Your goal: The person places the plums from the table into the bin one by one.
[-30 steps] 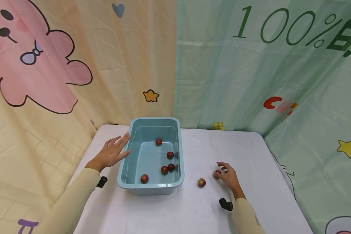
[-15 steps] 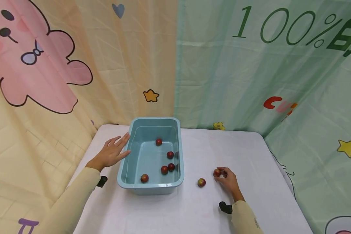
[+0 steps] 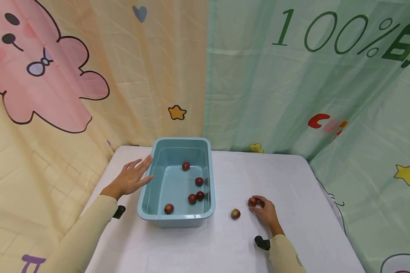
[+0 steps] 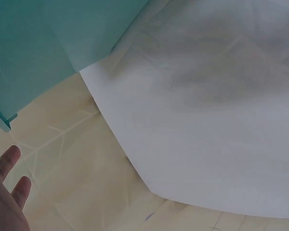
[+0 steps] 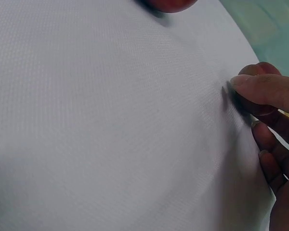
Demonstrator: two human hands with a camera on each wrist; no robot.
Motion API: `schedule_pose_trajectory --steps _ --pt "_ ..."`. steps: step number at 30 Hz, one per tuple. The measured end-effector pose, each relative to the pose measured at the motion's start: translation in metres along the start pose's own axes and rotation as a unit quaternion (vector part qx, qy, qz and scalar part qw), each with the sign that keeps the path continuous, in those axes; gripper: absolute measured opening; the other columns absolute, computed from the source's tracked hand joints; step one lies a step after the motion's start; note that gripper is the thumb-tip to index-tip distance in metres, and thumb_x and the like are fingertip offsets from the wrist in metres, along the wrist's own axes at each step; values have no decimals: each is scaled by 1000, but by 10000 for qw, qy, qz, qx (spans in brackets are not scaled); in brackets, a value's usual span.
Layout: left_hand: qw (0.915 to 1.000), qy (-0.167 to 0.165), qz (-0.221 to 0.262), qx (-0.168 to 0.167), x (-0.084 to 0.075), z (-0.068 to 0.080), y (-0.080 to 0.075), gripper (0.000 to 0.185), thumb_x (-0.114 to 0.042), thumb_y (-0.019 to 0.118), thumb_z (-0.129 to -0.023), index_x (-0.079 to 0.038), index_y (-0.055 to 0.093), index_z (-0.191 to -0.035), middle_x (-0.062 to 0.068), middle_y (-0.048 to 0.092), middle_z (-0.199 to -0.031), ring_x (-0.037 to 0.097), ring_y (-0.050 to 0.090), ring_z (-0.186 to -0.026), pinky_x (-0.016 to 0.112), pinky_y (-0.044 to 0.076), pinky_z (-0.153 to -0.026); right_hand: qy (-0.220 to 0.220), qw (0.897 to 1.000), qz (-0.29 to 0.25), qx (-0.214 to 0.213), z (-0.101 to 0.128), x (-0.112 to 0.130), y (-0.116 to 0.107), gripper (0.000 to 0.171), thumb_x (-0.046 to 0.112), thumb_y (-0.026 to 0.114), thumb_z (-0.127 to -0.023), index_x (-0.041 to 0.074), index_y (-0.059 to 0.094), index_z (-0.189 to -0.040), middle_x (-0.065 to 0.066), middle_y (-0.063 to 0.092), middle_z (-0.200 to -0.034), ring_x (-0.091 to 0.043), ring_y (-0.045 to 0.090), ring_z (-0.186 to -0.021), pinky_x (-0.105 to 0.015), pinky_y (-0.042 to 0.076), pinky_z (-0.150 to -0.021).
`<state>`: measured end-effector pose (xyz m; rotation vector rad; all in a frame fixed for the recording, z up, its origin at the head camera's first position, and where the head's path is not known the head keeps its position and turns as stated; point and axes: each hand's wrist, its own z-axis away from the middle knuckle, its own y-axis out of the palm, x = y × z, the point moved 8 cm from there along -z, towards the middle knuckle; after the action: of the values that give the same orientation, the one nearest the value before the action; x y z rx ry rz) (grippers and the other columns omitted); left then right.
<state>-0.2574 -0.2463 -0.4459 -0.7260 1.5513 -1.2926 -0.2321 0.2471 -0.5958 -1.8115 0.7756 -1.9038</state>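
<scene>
My left hand (image 3: 130, 179), fingers spread and straight, rests against the left rim of a light-blue plastic tub (image 3: 175, 217). Several small round red plums lie in the tub, one near its front left corner (image 3: 169, 208). On the white table to the right, my right hand (image 3: 267, 212) pinches a plum (image 3: 252, 201) between thumb and fingers. Another dark red round surface (image 3: 260, 204) shows inside that hand; whether it is gripped too, I cannot tell. A loose plum (image 3: 235, 214) sits between the tub and the right hand. The right wrist view shows the thumb (image 5: 265, 89) against the pinched plum.
A white cloth covers the table (image 3: 225, 246). Printed curtains (image 3: 259, 87) hang close behind and at both sides. Dark cords (image 3: 338, 204) lie along the right table edge. A black wrist device (image 3: 262, 242) juts from the right sleeve.
The right hand, one second ago loosely over the plum, has lowered and closed its fingers on it, shifting very slightly left. The left hand and the tub have stayed put.
</scene>
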Motion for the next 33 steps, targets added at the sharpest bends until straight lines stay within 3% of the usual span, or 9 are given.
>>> schedule_pose_trajectory --steps 12,33 --pt "10000 30 -20 -6 0 1 0 75 -46 43 -98 -6 13 -154 13 14 -160 44 15 -142 63 8 -111 -233 9995 -217 -14 -1 5 4 44 4 81 -74 2 66 -115 -13 67 -104 -24 59 -91 -27 47 -75" --pt "10000 39 -7 78 1 0 -1 76 -49 41 -98 -8 12 -155 13 13 -161 43 13 -143 63 6 -111 -218 9983 -313 439 -10 27 21 42 9 80 -77 5 66 -117 -12 66 -107 -21 58 -87 -27 50 -74"
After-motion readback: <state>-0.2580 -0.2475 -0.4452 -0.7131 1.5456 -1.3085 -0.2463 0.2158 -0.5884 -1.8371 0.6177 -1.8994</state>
